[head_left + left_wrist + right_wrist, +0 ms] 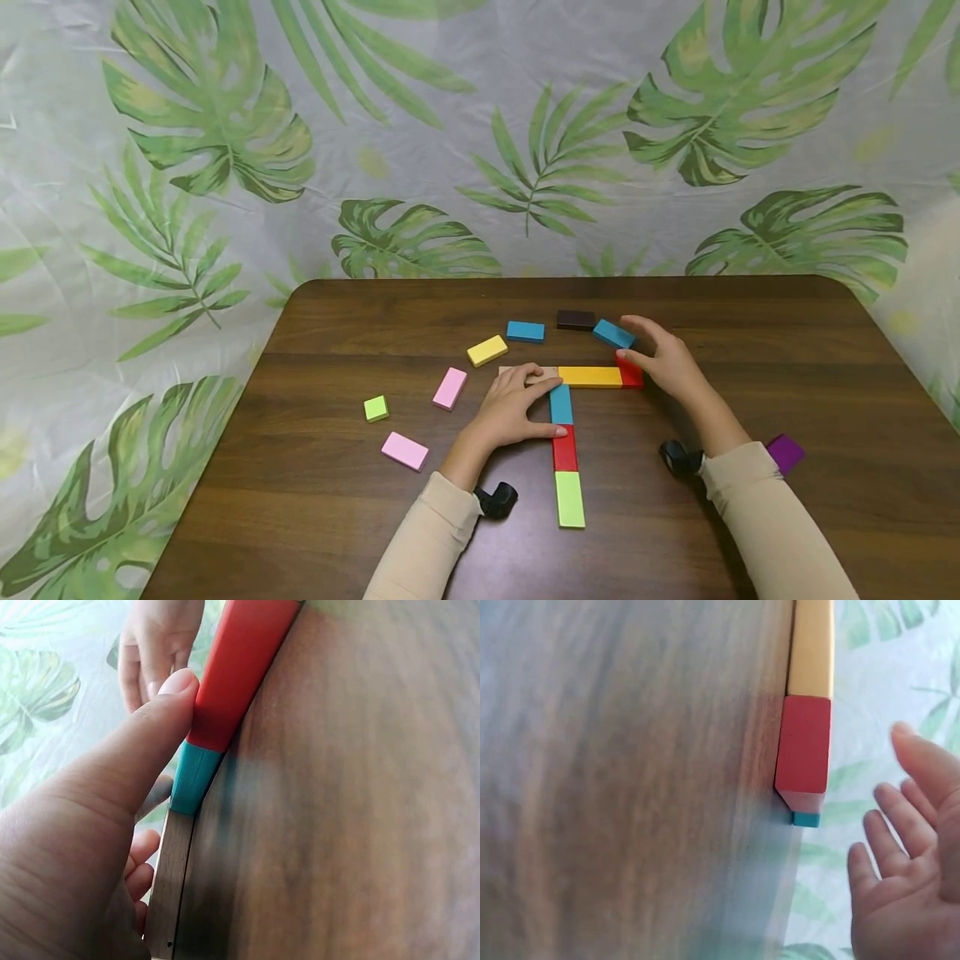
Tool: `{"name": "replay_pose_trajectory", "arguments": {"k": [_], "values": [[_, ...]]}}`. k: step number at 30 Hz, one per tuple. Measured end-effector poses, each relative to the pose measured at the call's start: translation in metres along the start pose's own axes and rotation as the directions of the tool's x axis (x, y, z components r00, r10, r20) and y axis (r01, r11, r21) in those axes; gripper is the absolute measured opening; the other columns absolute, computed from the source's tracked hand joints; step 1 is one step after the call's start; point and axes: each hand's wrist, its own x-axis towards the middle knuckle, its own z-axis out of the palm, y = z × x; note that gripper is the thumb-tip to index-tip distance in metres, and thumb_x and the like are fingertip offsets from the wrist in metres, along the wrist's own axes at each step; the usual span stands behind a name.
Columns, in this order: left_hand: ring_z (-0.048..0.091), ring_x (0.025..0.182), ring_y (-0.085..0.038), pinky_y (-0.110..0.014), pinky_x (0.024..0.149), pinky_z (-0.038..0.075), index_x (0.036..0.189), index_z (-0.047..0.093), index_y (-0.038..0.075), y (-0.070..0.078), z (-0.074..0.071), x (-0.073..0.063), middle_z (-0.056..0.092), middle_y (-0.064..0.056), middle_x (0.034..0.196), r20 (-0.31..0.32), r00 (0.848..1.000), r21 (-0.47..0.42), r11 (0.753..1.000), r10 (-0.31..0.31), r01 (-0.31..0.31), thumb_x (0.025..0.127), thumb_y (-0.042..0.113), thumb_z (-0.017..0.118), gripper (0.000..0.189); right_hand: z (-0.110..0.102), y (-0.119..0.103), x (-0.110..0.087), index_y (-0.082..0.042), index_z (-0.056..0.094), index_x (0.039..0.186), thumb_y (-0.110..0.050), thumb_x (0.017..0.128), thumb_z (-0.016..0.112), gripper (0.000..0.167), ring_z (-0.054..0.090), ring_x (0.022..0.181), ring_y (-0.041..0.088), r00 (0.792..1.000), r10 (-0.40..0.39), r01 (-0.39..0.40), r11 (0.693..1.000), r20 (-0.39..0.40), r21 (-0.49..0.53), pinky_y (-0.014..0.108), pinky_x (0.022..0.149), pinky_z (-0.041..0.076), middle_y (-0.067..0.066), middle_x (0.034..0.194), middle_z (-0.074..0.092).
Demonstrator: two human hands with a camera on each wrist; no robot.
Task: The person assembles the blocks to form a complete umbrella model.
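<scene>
On the brown table, flat blocks form a T. Its crossbar has a plain wooden block (551, 372), a yellow-orange block (590, 377) and a red block (633, 377). Down the stem run a blue block (561, 406), a second red block (565, 454) and a light green block (570, 500). My left hand (510, 410) lies over the corner, its thumb touching the stem's red block, its other fingers over the wooden one, partly hiding it. Beside the crossbar's red end, my right hand (671, 365) holds nothing; the right wrist view shows its fingers spread apart from the block.
An arc of loose blocks lies around the T: a light green cube (377, 408), two pink blocks (405, 451), a yellow block (487, 351), two blue blocks (526, 332) and a dark block (576, 320). A purple block (785, 453) sits by the right sleeve. Leaf-print cloth hangs behind.
</scene>
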Motion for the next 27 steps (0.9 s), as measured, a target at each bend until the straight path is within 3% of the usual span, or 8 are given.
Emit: {"name": "replay_pose_trajectory", "arguments": {"k": [11,18,27], "values": [[0.024,0.123,-0.018,-0.043,0.101,0.020,0.135,0.040,0.035,0.001,0.000,0.001,0.032,0.001,0.133,0.007,1.000,0.000,1.000,-0.008,0.008,0.070,0.066,0.059,0.075,0.000,0.012,-0.008,-0.005,0.040,0.132,-0.025,0.084,0.064,0.056,0.032,0.122,0.039,0.997,0.016,-0.015,1.000,0.072,-0.018,0.057,0.096,0.023,0.019,0.130,0.044],[0.025,0.123,-0.018,-0.043,0.100,0.022,0.135,0.040,0.034,0.002,-0.002,-0.001,0.032,0.000,0.133,-0.001,1.000,0.011,1.000,0.003,-0.003,0.071,0.065,0.059,0.073,0.002,0.017,-0.009,-0.001,0.042,0.130,-0.021,0.084,0.064,0.055,0.034,0.121,0.040,0.996,-0.013,0.011,1.000,0.085,0.028,0.053,0.097,0.025,0.021,0.128,0.045],[0.025,0.123,-0.016,-0.043,0.101,0.020,0.135,0.041,0.033,0.004,-0.004,0.000,0.034,0.000,0.132,-0.008,1.000,0.022,1.000,-0.001,0.001,0.075,0.065,0.054,0.069,0.001,0.018,-0.009,-0.002,0.041,0.130,-0.021,0.084,0.064,0.054,0.033,0.122,0.041,0.995,0.008,-0.011,0.999,0.097,0.030,0.054,0.097,0.024,0.021,0.129,0.045]]}}
